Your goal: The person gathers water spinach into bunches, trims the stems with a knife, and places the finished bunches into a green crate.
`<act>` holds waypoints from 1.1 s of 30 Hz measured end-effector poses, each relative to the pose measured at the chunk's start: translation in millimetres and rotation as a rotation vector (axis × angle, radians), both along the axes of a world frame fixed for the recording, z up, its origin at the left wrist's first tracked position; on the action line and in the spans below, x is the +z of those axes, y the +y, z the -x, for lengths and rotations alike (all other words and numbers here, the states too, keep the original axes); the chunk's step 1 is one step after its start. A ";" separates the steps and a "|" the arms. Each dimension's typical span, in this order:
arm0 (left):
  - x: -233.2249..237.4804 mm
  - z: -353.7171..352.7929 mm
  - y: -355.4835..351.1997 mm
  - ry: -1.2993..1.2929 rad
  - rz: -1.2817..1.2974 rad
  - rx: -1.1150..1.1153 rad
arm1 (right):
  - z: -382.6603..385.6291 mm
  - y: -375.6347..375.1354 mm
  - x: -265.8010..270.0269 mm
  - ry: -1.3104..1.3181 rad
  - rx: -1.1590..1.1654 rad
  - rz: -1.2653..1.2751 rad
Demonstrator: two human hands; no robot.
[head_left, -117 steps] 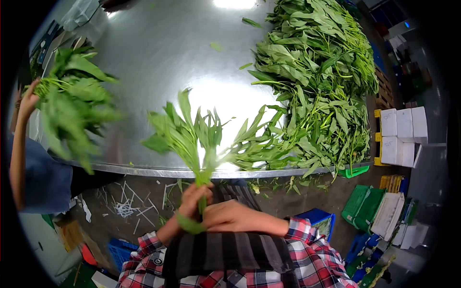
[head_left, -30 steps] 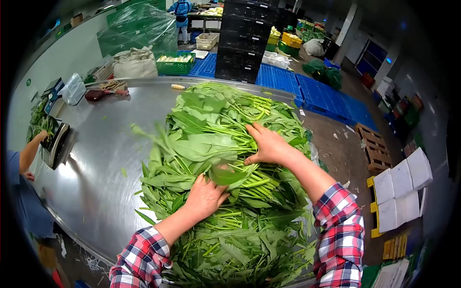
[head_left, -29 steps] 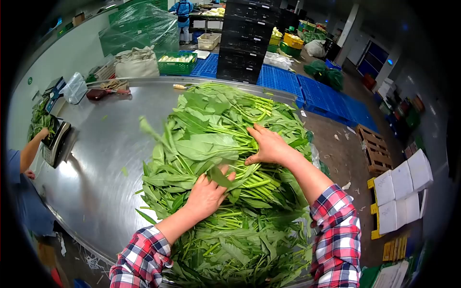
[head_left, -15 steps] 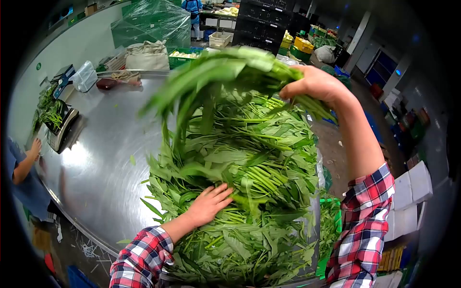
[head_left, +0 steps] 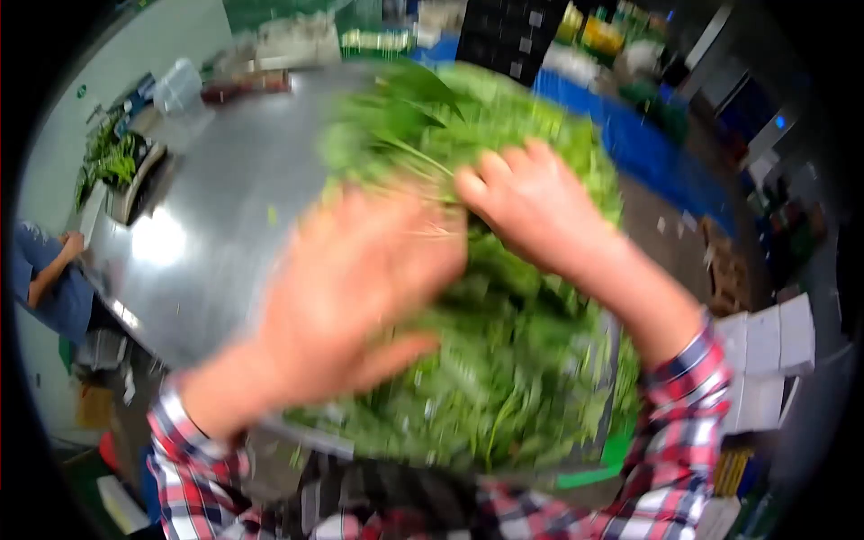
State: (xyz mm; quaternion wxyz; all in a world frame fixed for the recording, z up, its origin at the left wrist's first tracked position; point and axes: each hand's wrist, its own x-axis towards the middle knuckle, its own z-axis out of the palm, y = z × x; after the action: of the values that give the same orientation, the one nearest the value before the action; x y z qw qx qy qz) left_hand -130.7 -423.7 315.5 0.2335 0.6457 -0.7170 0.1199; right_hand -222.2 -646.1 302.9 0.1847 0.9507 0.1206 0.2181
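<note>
A large heap of long-stemmed leafy greens [head_left: 504,396], which look like water spinach, covers the right part of the metal table. My left hand [head_left: 351,288] is raised over the heap, close to the camera and smeared by motion. Its thumb stands apart from the stretched fingers, and nothing shows in its grasp. To its right, my right hand [head_left: 535,207] is closed above the heap. A thin stem with a dark leaf [head_left: 427,90] runs from its fingertips up to the left. How much it holds is blurred.
The shiny metal table [head_left: 216,198] stretches left. A scale [head_left: 139,184] with greens beside it stands at its far left, near another person's hand [head_left: 72,245]. Black stacked crates [head_left: 499,36] rise behind. White boxes [head_left: 765,337] are at the right.
My right hand has come down and inward, and the large bunch no longer hangs raised from it. My left hand has lifted off the heap toward the camera. The view has shifted.
</note>
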 end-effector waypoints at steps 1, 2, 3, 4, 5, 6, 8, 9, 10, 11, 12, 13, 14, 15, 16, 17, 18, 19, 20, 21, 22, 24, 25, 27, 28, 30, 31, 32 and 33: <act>5.3 -9.9 1.1 0.161 -0.258 -0.021 | 3.2 26.7 2.3 0.022 0.127 -0.009; 8.4 -25.3 1.6 0.300 -0.493 -0.036 | 3.0 49.1 3.5 0.016 0.257 0.002; 8.3 -40.3 4.7 0.429 -0.712 -0.048 | 3.0 69.9 1.0 0.018 0.330 0.011; 6.9 -49.5 11.8 0.543 -0.912 -0.056 | 2.1 86.0 -1.4 0.008 0.403 0.041; -15.5 -49.3 24.7 0.647 -0.975 -0.261 | 1.3 96.8 -6.7 -0.024 0.466 0.042; -37.9 -49.2 37.5 0.765 -1.056 -0.462 | -1.1 106.4 -13.8 -0.039 0.524 0.014; -60.1 6.9 79.8 2.197 -1.001 -0.048 | -6.9 123.2 -35.3 -0.069 0.653 -0.135; -84.8 10.6 97.6 2.045 -0.924 -0.159 | -6.9 130.2 -44.7 -0.012 0.697 -0.199; -91.6 23.8 113.8 2.246 -0.928 -0.151 | -6.8 139.7 -56.6 0.049 0.744 -0.271; -98.9 28.9 126.6 2.201 -0.827 -0.031 | -15.0 148.3 -76.7 -0.076 0.733 -0.342; -105.3 28.6 138.3 2.155 -0.727 0.087 | -12.8 141.6 -81.6 -0.146 0.629 -0.441; -109.4 21.5 150.2 2.042 -0.624 0.266 | -4.6 124.7 -85.0 -0.211 0.520 -0.540; -112.6 9.0 162.1 1.914 -0.519 0.426 | 6.2 106.5 -85.1 -0.277 0.408 -0.626; -116.2 -5.6 174.7 1.808 -0.465 0.568 | 42.0 110.7 -79.2 -0.227 0.096 -0.929; -120.1 -21.2 188.4 1.697 -0.425 0.703 | 70.9 104.8 -101.0 -0.151 0.013 -1.008; -126.9 -37.6 204.5 1.633 -0.365 0.759 | 105.2 101.6 -134.6 0.070 -0.057 -1.168; -134.6 -49.4 216.9 1.575 -0.319 0.806 | 141.2 105.1 -155.3 0.308 -0.172 -1.172; -131.8 -56.0 218.2 1.531 -0.302 0.823 | 168.0 114.7 -167.7 0.464 -0.377 -1.170; -130.6 -61.9 218.3 1.492 -0.277 0.837 | 190.5 128.2 -187.9 0.409 -0.591 -1.185; -142.3 -72.4 222.9 1.543 -0.246 0.794 | 207.7 141.5 -205.1 0.321 -0.804 -1.013; -151.4 -78.6 222.2 1.520 -0.224 0.783 | 219.8 153.4 -218.8 0.326 -0.975 -0.886; -165.6 -89.2 209.8 1.549 -0.268 0.751 | 240.3 159.4 -253.4 0.196 -1.019 -0.886; -176.3 -96.4 204.6 1.556 -0.318 0.700 | 250.3 153.4 -262.3 0.142 -0.982 -0.954; -183.5 -97.5 190.5 1.561 -0.405 0.678 | 261.9 118.3 -242.7 -0.119 -1.328 -1.012; -187.1 -98.9 184.7 1.529 -0.461 0.649 | 275.2 92.9 -217.8 -0.232 -1.340 -0.836; -192.0 -101.2 178.9 1.470 -0.584 0.579 | 275.2 81.2 -165.4 -0.363 -1.323 -0.125; -196.5 -101.9 175.8 1.442 -0.619 0.532 | 278.3 91.1 -162.7 -0.254 -1.243 -0.281; -200.5 -102.1 172.9 1.415 -0.648 0.487 | 280.7 105.8 -165.6 -0.147 -1.152 -0.432; -201.4 -101.0 171.0 1.416 -0.715 0.488 | 271.5 124.7 -184.7 -0.075 -1.226 -1.042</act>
State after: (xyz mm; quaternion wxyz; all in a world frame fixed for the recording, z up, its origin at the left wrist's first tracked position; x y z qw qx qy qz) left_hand -29.6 -252.8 114.1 0.3776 0.7410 -0.2352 -0.5030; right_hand -493.6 -521.4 118.2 -0.1918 0.8037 -0.5460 0.1381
